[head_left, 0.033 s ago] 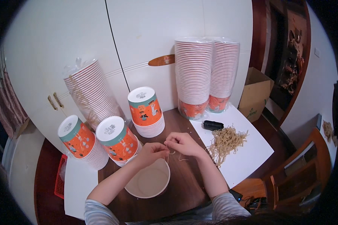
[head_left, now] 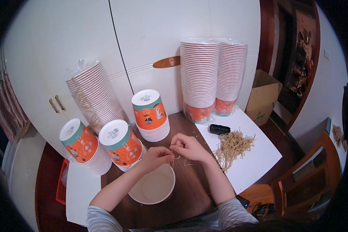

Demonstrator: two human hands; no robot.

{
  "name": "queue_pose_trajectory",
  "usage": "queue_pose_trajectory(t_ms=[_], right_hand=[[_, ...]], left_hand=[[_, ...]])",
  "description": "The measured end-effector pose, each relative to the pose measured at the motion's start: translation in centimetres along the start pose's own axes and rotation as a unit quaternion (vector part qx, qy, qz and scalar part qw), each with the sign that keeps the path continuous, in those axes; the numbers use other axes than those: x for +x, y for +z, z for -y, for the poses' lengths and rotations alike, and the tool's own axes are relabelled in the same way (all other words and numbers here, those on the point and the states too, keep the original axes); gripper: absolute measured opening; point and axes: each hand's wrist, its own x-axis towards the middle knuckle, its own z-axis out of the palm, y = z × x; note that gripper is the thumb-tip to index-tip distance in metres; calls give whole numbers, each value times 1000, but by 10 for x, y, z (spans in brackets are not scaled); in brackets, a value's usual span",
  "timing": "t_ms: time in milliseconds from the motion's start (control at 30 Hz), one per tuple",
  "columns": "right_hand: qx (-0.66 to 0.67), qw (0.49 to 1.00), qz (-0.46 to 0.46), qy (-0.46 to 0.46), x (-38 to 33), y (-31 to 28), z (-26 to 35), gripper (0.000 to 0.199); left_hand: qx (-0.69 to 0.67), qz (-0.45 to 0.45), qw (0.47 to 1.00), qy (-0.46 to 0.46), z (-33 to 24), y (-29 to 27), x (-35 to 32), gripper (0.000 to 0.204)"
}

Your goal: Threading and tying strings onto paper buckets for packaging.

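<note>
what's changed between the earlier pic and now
Barely anything: the bare right hand has lifted slightly, toward the picture's top. No new grip or release shows. Unchanged: the bare left hand pinching thin tan string, the round white-lined paper bucket, three upturned orange-and-teal paper bucket stacks, and the tangled tan string pile.

Head view: 1 fisheye at head height, facing down and ahead
Bench [head_left: 193, 193]: close below, toward 6 o'clock
Left hand [head_left: 158, 158], right hand [head_left: 190, 147]: near, mid-view, forearms [head_left: 121, 179] at 7 and 5 o'clock
White cabinet [head_left: 162, 29]: farther, 12 o'clock

String [head_left: 235, 146] lies right of tub [head_left: 164, 191], seemingly on paper [head_left: 259, 164].
</note>
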Motion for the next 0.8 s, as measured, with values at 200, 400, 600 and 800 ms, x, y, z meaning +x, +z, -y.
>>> queue_pose_trajectory(t_ms=[200,400,600,800], right_hand=[[-97,988,66,-104,-4,-18,-3,13],[-150,981,96,-82,-5,-11,9,18],[-165,977,84,-105,-4,-10,4,12],[-128,981,115,-96,-7,-2,17,8]], left_hand=[[-4,0,1000,-1,0,-7,-1,8],[-49,11,999,-21,-2,-8,-4,8],[-67,13,998,-17,-4,-9,-6,8],[-95,3,990,-109,-11,-14,-8,7]])
